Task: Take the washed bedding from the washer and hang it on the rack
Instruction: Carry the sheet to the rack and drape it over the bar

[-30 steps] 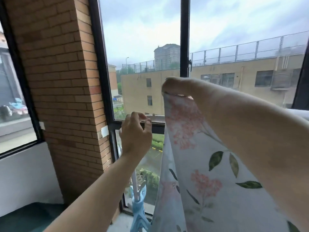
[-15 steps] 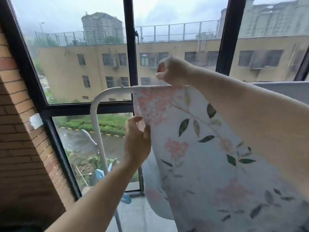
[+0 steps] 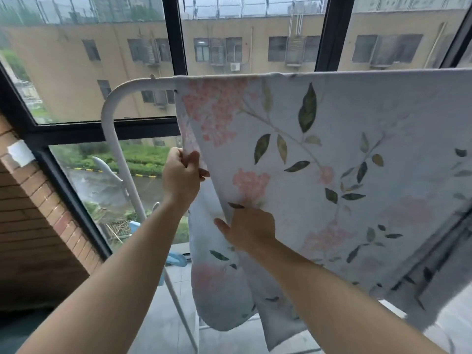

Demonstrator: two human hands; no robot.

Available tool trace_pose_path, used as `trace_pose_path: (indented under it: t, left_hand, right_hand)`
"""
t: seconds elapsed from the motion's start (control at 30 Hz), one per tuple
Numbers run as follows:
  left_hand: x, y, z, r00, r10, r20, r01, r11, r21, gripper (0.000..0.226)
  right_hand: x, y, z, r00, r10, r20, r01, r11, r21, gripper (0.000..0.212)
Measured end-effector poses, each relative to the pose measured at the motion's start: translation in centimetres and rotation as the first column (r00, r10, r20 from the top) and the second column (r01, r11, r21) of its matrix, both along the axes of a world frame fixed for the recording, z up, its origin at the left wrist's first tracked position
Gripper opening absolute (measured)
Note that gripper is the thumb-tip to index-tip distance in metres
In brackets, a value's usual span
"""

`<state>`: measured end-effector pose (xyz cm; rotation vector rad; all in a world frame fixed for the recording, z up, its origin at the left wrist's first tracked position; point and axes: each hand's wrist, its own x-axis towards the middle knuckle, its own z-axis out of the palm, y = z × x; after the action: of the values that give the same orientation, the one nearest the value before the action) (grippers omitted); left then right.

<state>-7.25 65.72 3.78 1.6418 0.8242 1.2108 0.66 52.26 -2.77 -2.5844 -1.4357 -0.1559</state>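
Pinches soft floral bedding (image 3: 332, 149) at 9 o'clock with left hand (image 3: 182, 176), fingers clamped on its edge. Rests right hand (image 3: 249, 229) at 6 o'clock, grip impossible to tell. Hangs from rounded white tube rack (image 3: 112, 103).

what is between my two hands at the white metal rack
Only the pale floral bedsheet, its edge running from left hand to right hand; head view.

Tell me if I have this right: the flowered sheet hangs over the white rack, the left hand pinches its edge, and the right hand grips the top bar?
Not quite: the head view shows the right hand low on the sheet, below the left hand, not on the top bar of the rack. The rest holds.
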Motion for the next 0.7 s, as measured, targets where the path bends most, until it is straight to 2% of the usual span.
trace_pose_path:
  t: [0.27,0.37,0.47,0.57,0.63,0.7]
  left_hand:
    - [-1.5,1.2,-3.0,0.999,-0.016,-0.033,0.014,0.998,-0.053,0.02]
    - [-1.0,1.5,-4.2,0.997,-0.006,-0.078,-0.003,0.994,-0.113,0.012]
    - [0.0,2.2,-6.2,0.985,-0.055,-0.161,0.013,0.968,-0.25,0.013]
    - [0.9,2.8,-8.9,0.955,-0.123,-0.269,0.02,0.935,-0.354,0.014]
    - [1.3,2.4,-10.2,0.953,-0.153,-0.261,0.021,0.893,-0.449,0.018]
    - [1.7,2.4,-11.5,0.948,-0.16,-0.274,0.007,0.873,-0.488,0.021]
  right_hand:
    - [0.8,1.0,-4.7,0.986,-0.147,-0.076,0.142,0.987,-0.07,0.031]
    - [0.9,0.6,-4.7,0.99,-0.129,-0.057,0.121,0.984,-0.132,0.024]
    - [0.9,0.1,-3.0,0.997,-0.075,-0.018,0.074,0.997,-0.023,0.024]
    - [0.6,-0.2,-0.5,0.997,-0.075,-0.027,0.078,0.981,0.175,0.04]
    - [0.3,-0.2,0.6,0.997,-0.079,0.011,0.072,0.956,0.284,0.041]
    - [0.3,-0.4,1.1,0.996,-0.08,0.035,0.065,0.947,0.316,0.035]
